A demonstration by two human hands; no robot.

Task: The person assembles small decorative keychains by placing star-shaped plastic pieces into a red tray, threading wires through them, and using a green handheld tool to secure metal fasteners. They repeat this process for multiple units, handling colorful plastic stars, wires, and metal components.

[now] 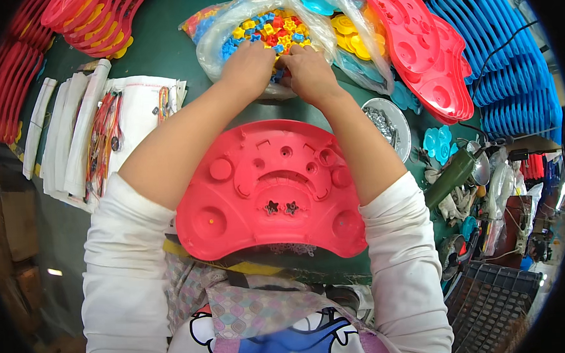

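Both my hands reach into a clear plastic bag (214,67) full of small star-shaped plastic pieces (267,28) in yellow, blue and red. My left hand (250,65) is curled down onto the pieces, its fingertips hidden. Close beside it, my right hand (308,74) has its fingers bent together among the stars; what they hold, if anything, is hidden. Below my forearms a curved red plastic shell (273,232) lies on the green table, its hollow side up. Two star-shaped openings show near its middle, dark inside.
A bowl of small metal parts (404,130) stands right of the shell. Further right are stacked red shells (417,58) and blue panels (494,40). A bag with yellow pieces (355,39) adjoins the stars. At left lie bundled wires (102,142) on white sheets; red frames (101,22) stand behind.
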